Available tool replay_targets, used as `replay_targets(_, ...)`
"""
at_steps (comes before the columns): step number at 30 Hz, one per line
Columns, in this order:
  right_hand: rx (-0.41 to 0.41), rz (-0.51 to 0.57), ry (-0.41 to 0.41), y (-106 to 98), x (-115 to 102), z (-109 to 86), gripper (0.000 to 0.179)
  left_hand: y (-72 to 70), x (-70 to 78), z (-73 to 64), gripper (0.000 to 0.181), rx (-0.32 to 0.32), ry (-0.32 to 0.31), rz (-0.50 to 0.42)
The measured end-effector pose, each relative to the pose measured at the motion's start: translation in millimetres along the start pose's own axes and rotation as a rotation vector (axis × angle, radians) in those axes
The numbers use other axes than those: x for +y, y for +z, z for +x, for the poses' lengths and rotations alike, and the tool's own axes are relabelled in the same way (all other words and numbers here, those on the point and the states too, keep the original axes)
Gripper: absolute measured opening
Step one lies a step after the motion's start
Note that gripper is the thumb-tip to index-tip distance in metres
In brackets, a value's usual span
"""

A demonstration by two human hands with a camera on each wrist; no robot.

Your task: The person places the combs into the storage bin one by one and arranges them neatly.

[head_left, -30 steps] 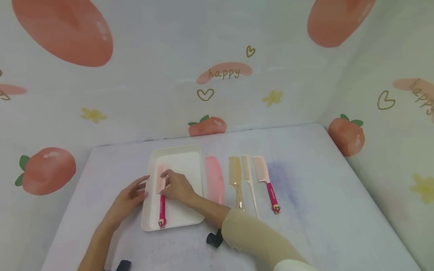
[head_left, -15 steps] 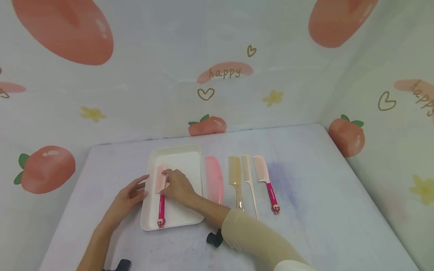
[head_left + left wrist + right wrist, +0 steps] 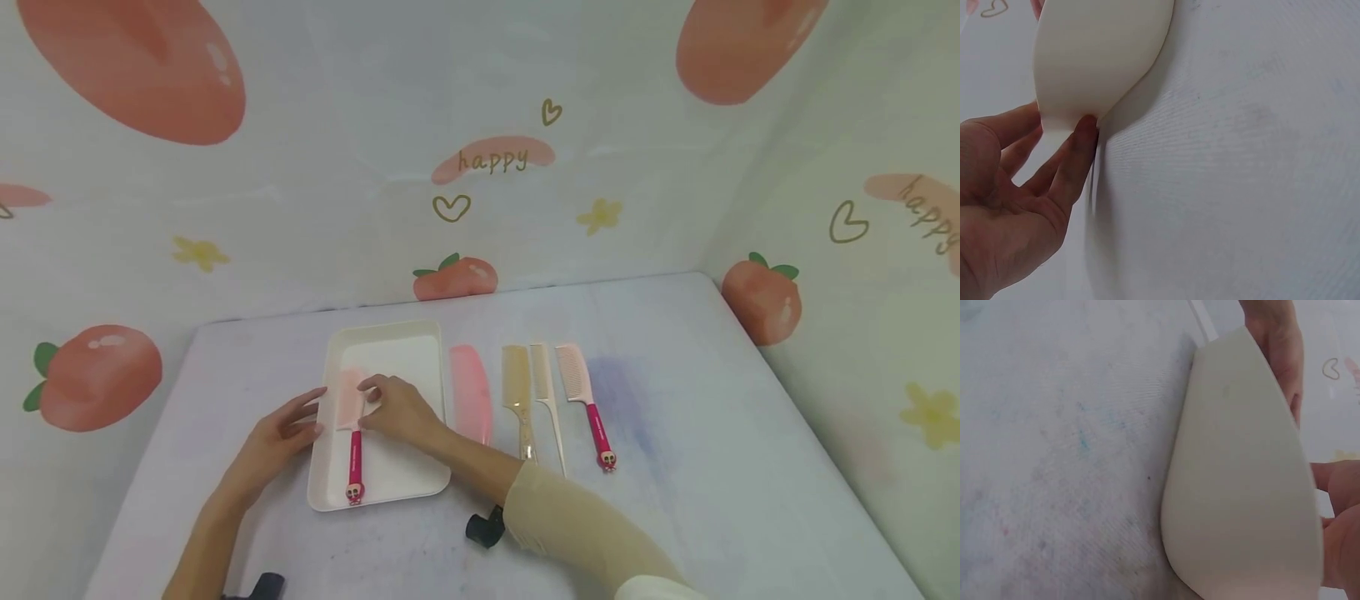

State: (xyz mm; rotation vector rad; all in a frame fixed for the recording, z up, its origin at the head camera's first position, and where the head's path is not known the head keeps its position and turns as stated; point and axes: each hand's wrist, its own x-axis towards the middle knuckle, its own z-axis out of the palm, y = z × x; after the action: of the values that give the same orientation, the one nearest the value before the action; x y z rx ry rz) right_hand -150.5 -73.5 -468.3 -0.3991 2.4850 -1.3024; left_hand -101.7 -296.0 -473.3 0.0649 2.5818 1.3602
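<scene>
A pale pink comb [image 3: 349, 400] with a magenta handle and a small figure at its end lies along the left side of the white tray [image 3: 408, 467]. The index fingertip and thumb of my right hand [image 3: 397, 410] rest right at the comb's right edge, spread apart along it. My left hand [image 3: 273, 442] reaches the tray's left side with extended fingers. In the left wrist view, the fingertips of my left hand [image 3: 1016, 200] touch the tray's outer wall [image 3: 1104, 50]. In the right wrist view, the tray wall [image 3: 1241, 475] partly hides my right hand [image 3: 1342, 519].
Right of the tray lie a curved pink comb [image 3: 471, 387], a gold comb [image 3: 516, 375], a thin cream tail comb [image 3: 544, 379] and another pink comb [image 3: 576, 375] with a magenta handle. My right forearm passes over the table near their lower ends. A patterned cloth wall [image 3: 337, 233] stands behind.
The comb in the tray has shifted slightly left toward the tray's side. My right fingers have slid from over the comb to its right edge. My left hand stays at the tray.
</scene>
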Motion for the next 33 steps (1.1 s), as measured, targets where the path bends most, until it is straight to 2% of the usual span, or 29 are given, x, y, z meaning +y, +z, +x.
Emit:
replay_targets(4,-0.048,0.077,-0.007,-10.4,0.4,-4.1,0.038,-1.9,0.6,0.4,0.064,-0.005,-0.005,-0.015)
replay_targets(11,-0.145,0.291,-0.065,-31.7,1.2,-14.9,0.039,-3.9,0.1,-0.1,0.064,-0.008,-0.013,-0.043)
replay_targets(15,-0.171,0.341,-0.107,-43.5,3.5,-20.3,0.039,-6.0,-0.1,0.0,0.063,-0.01,-0.019,-0.054)
replay_targets(27,-0.081,0.453,-0.13,-86.2,33.1,-31.4,0.036,-4.7,-3.0,0.1,0.065,-0.017,-0.023,-0.108)
replay_targets(33,-0.061,0.479,-0.13,-104.6,46.9,-37.8,0.038,-2.6,-2.4,1.5,0.064,-0.014,-0.007,-0.082)
